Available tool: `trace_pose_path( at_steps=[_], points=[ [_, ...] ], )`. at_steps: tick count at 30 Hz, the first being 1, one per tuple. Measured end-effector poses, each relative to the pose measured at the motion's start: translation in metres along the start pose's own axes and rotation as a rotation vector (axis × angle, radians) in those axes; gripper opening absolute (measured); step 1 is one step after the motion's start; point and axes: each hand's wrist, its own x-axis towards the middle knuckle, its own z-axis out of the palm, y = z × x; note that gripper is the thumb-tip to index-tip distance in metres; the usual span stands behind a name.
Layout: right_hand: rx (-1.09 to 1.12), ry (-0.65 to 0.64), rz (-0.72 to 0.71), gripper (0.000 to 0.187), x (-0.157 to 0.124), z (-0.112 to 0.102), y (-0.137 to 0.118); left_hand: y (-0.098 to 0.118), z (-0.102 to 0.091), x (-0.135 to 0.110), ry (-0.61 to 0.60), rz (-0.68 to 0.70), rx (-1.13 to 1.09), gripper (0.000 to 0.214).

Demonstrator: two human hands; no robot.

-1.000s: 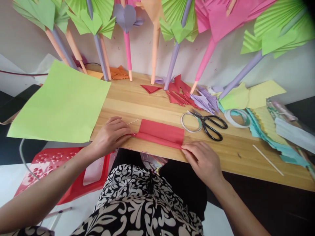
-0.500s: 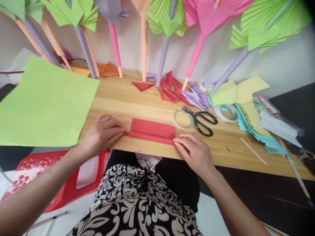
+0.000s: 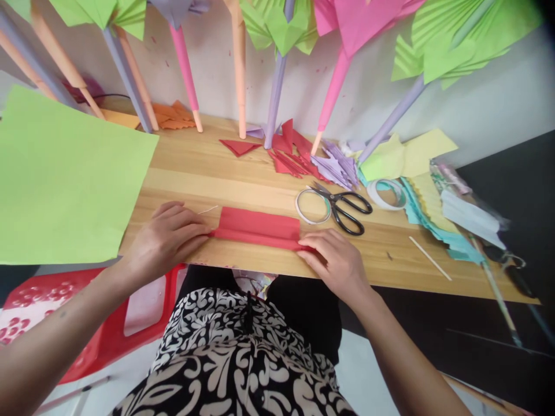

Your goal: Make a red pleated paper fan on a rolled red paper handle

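A folded red paper strip (image 3: 259, 225) lies near the front edge of the wooden table (image 3: 243, 179). My left hand (image 3: 167, 240) presses its left end with the fingers close together and bent. At the strip's right end, my right hand (image 3: 333, 260) pinches the near folded edge against the table. A thin white stick (image 3: 208, 210) lies just behind my left hand.
A large green sheet (image 3: 65, 179) overhangs the table's left end. Black scissors (image 3: 344, 203) and two tape rings (image 3: 311, 206) lie right of the strip, with red and purple paper scraps (image 3: 312, 159) behind. Paper flowers on stems lean against the wall. A red stool (image 3: 108, 323) stands below left.
The view has drifted right and slightly down, so everything sits further left in the picture. Both hands stay on the ends of the red strip; the right fingers have pressed a little further along the fold.
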Motion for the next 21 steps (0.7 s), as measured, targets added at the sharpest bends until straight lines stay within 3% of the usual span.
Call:
trace_pose_path(
  at_steps=[21],
  points=[
    [-0.11,-0.084,-0.089,0.018,0.001,0.001,0.01,0.004,0.002,-0.013,0.046,0.008,0.046,0.009]
  ],
)
